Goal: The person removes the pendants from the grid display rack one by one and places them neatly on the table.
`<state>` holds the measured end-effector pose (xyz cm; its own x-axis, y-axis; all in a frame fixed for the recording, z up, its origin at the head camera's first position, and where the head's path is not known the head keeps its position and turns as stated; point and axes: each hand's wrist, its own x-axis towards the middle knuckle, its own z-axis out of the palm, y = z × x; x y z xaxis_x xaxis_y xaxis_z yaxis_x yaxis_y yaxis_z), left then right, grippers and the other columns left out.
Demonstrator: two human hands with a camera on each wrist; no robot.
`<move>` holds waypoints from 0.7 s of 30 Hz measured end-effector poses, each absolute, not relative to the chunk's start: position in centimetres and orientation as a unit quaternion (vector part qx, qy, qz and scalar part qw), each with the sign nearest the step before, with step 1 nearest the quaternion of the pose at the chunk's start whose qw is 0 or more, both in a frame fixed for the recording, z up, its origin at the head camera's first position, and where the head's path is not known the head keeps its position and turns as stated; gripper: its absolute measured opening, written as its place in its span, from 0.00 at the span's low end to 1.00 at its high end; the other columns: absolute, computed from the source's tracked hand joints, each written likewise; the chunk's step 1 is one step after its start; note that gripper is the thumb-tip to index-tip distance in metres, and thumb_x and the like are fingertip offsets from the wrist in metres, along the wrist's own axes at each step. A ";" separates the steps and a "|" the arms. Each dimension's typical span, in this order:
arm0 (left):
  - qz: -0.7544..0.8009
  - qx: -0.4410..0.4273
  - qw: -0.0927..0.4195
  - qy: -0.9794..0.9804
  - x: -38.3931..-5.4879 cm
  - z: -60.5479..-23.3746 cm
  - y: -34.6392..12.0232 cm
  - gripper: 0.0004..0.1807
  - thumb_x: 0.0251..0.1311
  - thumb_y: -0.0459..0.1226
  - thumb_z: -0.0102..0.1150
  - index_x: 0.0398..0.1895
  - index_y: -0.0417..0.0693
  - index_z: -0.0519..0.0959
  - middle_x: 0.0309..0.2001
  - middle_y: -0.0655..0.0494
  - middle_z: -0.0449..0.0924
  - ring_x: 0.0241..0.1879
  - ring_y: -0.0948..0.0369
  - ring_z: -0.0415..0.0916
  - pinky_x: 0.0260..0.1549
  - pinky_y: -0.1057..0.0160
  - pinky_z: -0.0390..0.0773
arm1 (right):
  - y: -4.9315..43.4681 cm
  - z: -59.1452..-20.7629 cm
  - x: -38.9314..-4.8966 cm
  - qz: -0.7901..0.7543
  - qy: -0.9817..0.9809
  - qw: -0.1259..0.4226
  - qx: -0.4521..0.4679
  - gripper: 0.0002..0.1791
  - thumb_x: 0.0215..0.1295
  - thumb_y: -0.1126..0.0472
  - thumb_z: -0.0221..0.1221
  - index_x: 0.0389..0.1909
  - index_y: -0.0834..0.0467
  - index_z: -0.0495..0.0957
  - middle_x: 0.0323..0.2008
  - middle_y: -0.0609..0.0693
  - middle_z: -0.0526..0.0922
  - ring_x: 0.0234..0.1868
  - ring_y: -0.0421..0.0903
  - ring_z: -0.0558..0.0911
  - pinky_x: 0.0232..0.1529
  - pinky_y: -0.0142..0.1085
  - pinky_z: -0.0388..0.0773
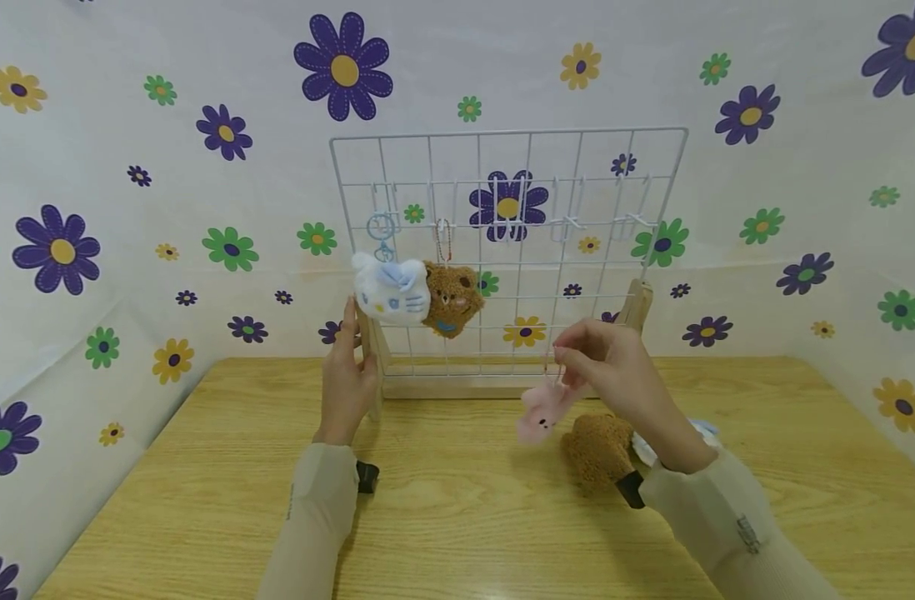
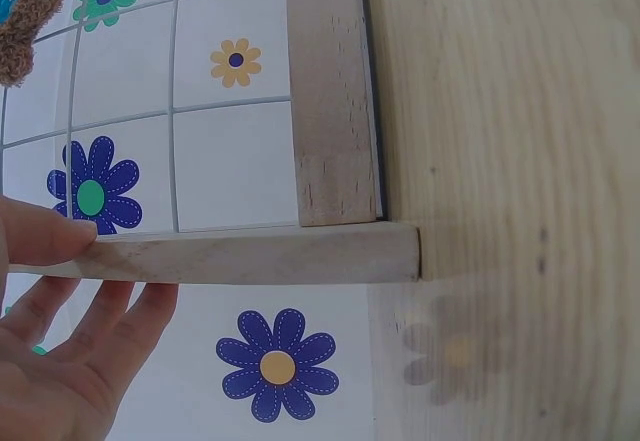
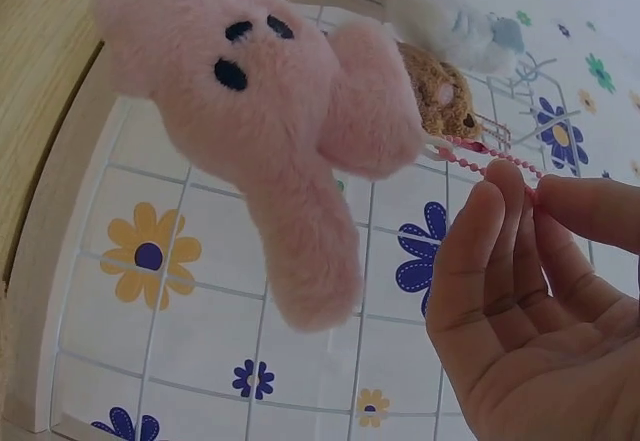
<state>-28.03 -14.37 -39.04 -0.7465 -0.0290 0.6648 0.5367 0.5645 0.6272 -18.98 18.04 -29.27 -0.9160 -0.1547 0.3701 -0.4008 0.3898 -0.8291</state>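
Head view: right hand (image 1: 615, 362) pinches bead loop (image 3: 465, 164), fingertips together; pink toy (image 1: 542, 412) hangs below, by wire grid (image 1: 528, 263). Toy looks light, soft; loop seems best hold. Left hand (image 1: 348, 375) grips wooden stand (image 2: 250, 256). Brown toy (image 1: 598, 450) on table (image 1: 442, 508) maybe bear; face hidden.

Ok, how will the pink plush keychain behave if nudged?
The pink plush keychain is likely soft, given its fluffy pile. It may swing, since it dangles from a bead chain pinched by the right hand. Probably light: that pinch alone carries it.
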 end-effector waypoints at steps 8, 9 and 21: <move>-0.436 -0.153 0.323 -0.826 -28.0 -39.0 -14.3 0.47 0.60 0.13 0.52 0.81 0.43 0.52 0.63 0.31 0.71 0.56 0.36 0.77 0.42 0.44 0.87 | 18.4 -30.3 -18.6 0.530 -0.823 0.109 0.171 0.03 0.69 0.75 0.58 0.39 0.72 0.80 0.29 0.58 0.82 0.24 0.44 0.79 0.25 0.31 0.82; -0.437 -0.153 0.323 -0.826 -28.0 -38.9 -14.3 0.46 0.60 0.13 0.52 0.81 0.43 0.52 0.63 0.31 0.71 0.56 0.36 0.76 0.42 0.44 0.87 | 18.5 -30.4 -18.5 0.528 -0.824 0.108 0.171 0.03 0.69 0.75 0.58 0.38 0.72 0.80 0.29 0.57 0.82 0.24 0.44 0.79 0.24 0.32 0.82; -0.438 -0.150 0.322 -0.826 -28.1 -38.9 -14.3 0.47 0.60 0.13 0.51 0.81 0.43 0.51 0.63 0.31 0.71 0.56 0.36 0.76 0.42 0.44 0.87 | 19.0 -31.6 -17.8 0.517 -0.838 0.097 0.148 0.04 0.69 0.74 0.59 0.41 0.69 0.80 0.31 0.55 0.83 0.26 0.45 0.80 0.26 0.32 0.83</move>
<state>-28.13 -14.28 -38.93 -0.7478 -0.0341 0.6631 0.5294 0.5721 0.6264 -17.78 19.03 -31.60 -0.9376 -0.1472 0.3152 -0.3477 0.4226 -0.8370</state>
